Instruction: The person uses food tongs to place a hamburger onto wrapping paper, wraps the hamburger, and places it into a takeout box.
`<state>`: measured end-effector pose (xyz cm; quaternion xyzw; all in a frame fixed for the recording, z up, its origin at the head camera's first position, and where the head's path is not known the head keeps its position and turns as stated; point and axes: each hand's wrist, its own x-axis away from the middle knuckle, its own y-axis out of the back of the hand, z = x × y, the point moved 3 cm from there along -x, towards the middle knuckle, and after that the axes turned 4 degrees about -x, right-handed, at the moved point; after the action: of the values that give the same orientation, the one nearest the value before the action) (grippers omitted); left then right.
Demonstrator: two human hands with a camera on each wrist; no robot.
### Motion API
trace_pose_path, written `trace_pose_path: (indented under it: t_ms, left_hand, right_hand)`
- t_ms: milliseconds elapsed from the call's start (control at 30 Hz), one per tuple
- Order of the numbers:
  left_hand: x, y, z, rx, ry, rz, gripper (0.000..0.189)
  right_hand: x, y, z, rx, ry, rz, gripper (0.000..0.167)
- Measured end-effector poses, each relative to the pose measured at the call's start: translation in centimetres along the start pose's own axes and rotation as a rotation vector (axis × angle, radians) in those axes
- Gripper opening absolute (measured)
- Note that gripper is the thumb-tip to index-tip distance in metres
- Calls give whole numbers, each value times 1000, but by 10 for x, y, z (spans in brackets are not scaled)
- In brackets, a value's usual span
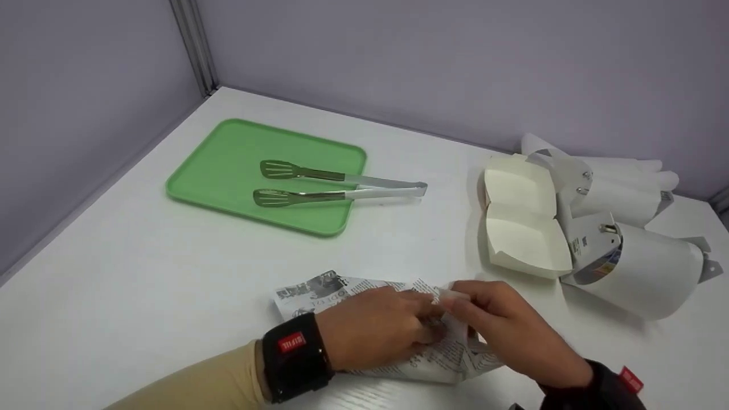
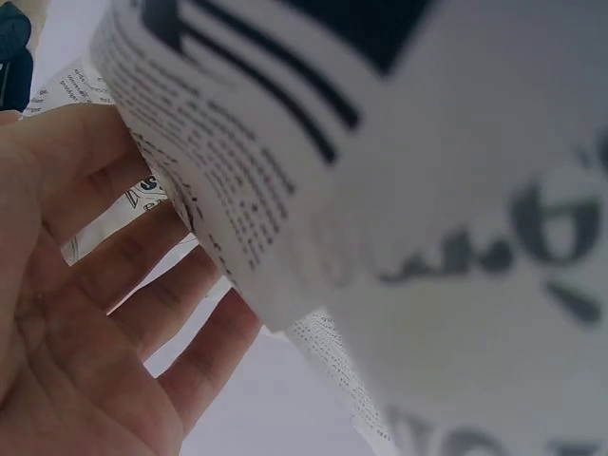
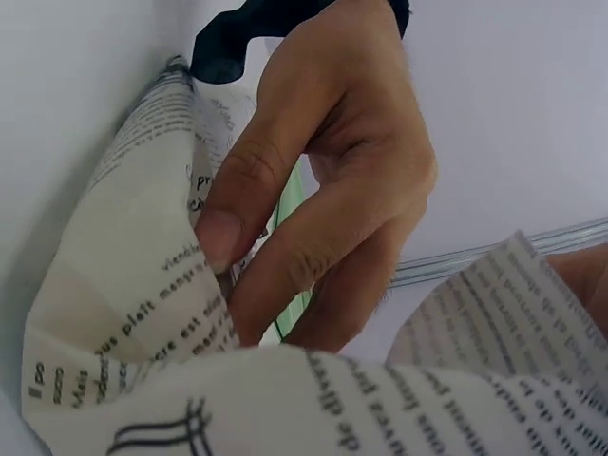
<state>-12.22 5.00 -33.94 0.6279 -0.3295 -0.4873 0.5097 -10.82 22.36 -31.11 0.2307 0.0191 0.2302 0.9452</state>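
At near centre lies a printed paper sheet, its edge pinched by the right hand; the left hand slips separated fingers under a flap. Farther right sit an open box and white rolled pieces; far left, tongs overlap a green tray. Left fingertips are hidden.

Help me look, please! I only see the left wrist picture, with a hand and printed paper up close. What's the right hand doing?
Observer: The right hand pinches the printed paper between thumb and finger.
Child: Cool! Any tools about?
Observer: Yes, tongs lie partly on a green tray.
Child: Is there a box too?
Observer: Yes, an open white box, right of the tray in the head view.
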Motion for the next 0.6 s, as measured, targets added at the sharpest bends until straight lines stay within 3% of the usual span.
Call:
trace_pose_path:
  t_ms: [233, 333, 500, 600]
  left_hand:
    - [0, 0, 0, 51, 6, -23, 18]
    - [0, -1, 1, 49, 12, -13, 19]
    - [1, -2, 3, 80, 29, 36, 19]
    - [2, -2, 5, 121, 50, 91, 20]
  right_hand:
    - [-4, -7, -3, -84, 31, 23, 43]
    - [-5, -8, -4, -110, 6, 35, 43]
    - [-7, -11, -9, -148, -94, 62, 44]
    - [-7, -13, -10, -159, -112, 77, 42]
